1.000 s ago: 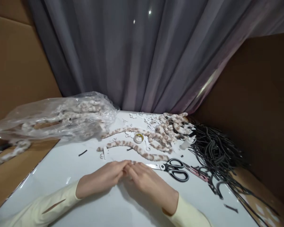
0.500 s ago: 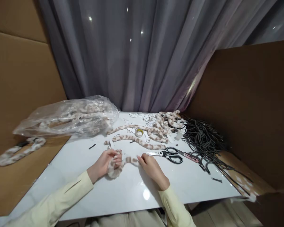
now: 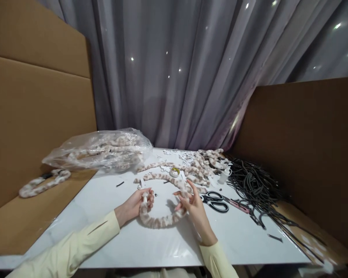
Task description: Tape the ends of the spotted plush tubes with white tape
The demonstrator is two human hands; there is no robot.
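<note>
1. The fuzzy spotted headband (image 3: 159, 221) sags in a U on the white counter (image 3: 104, 200) between both hands; it looks light, soft and bendable.
2. The left hand (image 3: 135, 204) pinches one end with its fingers.
3. The right hand (image 3: 193, 204) holds the other end, its fingers spread.
4. The tips give the best hold.

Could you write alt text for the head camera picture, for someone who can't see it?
Two hands, the left hand and right hand, hold the ends of a furry spotted band bent into a U on a white table. Black scissors, more furry bands, black cords and a clear plastic bag lie around.
</note>
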